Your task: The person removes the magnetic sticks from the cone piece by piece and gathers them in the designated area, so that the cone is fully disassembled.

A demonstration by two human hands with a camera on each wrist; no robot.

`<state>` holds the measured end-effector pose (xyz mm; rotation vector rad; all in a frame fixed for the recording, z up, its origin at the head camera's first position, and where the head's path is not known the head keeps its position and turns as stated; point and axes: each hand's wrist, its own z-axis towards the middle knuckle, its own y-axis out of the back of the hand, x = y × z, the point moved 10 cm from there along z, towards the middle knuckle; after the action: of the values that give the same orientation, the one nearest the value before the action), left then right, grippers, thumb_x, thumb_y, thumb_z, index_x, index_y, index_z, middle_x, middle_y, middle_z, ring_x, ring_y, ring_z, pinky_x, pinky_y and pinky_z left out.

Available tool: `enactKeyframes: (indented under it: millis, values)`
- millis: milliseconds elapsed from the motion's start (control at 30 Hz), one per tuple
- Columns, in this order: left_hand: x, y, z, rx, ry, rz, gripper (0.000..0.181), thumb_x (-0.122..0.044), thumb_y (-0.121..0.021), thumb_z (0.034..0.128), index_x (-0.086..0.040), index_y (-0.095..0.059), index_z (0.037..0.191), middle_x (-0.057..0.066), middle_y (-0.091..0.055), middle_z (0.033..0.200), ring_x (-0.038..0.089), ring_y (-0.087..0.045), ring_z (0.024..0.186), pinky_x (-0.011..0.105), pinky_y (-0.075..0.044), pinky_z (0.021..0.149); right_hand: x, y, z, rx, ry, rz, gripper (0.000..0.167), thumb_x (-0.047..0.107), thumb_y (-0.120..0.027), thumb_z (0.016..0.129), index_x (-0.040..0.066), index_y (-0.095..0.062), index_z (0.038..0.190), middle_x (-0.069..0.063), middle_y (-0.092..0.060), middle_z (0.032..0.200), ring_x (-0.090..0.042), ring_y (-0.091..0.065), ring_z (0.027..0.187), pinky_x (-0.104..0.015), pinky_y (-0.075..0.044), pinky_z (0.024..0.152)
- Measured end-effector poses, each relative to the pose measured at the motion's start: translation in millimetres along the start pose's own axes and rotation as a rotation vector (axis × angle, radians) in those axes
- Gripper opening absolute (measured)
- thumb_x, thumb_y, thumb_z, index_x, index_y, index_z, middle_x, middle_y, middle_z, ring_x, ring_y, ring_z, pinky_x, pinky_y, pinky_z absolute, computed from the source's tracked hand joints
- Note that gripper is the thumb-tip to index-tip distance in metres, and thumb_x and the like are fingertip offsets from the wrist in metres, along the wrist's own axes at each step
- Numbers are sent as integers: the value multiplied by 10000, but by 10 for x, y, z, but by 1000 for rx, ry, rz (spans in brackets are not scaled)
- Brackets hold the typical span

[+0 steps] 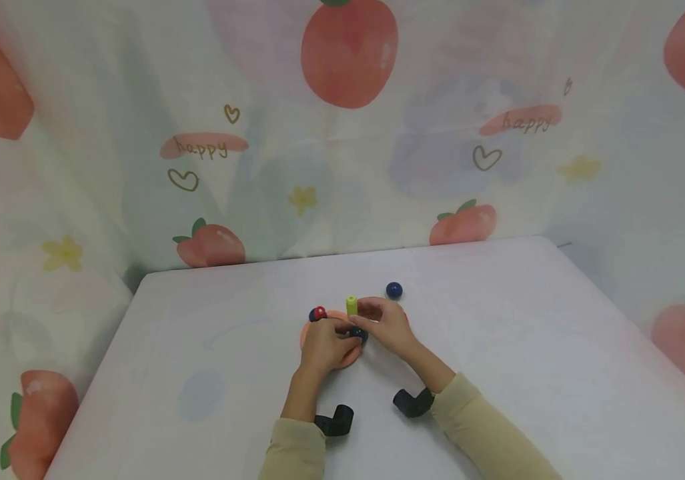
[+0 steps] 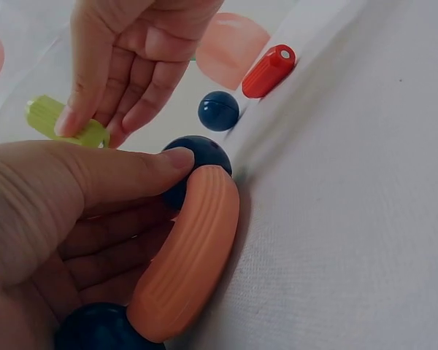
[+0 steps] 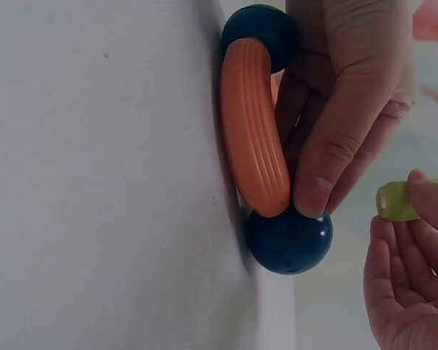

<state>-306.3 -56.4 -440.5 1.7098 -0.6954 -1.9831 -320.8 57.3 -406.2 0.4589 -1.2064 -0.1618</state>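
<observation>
The left hand (image 1: 325,347) is partly closed, thumb and fingers pinching a blue ball (image 1: 359,335) at the right side of an orange ring (image 1: 306,337) that sits on the white table (image 1: 228,333). The ring's curved, ribbed pieces meet at blue balls, and the hand reaches across its middle, so how much the ring encloses cannot be told. At its far left, a red piece (image 1: 319,312) with a pale round mark on its end shows against another ball (image 1: 313,315)

The right hand (image 1: 387,325) pinches a green rod (image 1: 351,306) between thumb and fingers, just beyond the left hand and clear of the pinched ball. The rod's end has a hole; what lies inside it cannot be seen

Farther off to the right, a loose ball (image 1: 394,290) rests on the table, with a red rod (image 2: 269,71) near it, mostly hidden by the right hand in the head view. A fruit-print cloth (image 1: 348,153) hangs behind the table's far edge
</observation>
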Motion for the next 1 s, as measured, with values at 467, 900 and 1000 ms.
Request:
enactKeyframes:
  millis: [467, 900, 1000]
  values:
    - [28, 0, -8, 20, 55, -14, 270, -203, -771, 743, -88, -722, 982, -9, -686, 902, 115, -628, 844, 290, -503, 739, -307, 460, -96, -59, -191, 41, 348, 100, -707, 807, -88, -606, 1081, -185, -641, 1002, -268, -631, 899, -264, -509, 755]
    - [28, 2, -12, 12, 49, -6, 284, -206, -771, 738, -79, -718, 986, 9, -688, 887, 121, -636, 817, 304, -502, 723, -687, 843, -312, -117, -412, -5, 421, 212, -705, 820, -66, -600, 1118, -177, -629, 1048, -261, -592, 953, -304, -491, 814]
    - [33, -4, -15, 14, 57, -6, 287, -208, -772, 737, -81, -718, 988, 6, -688, 881, 113, -634, 811, 309, -500, 726, -786, 888, -366, -98, -462, -48, 438, 251, -703, 819, -67, -604, 1104, -165, -632, 1035, -247, -575, 935, -300, -486, 801]
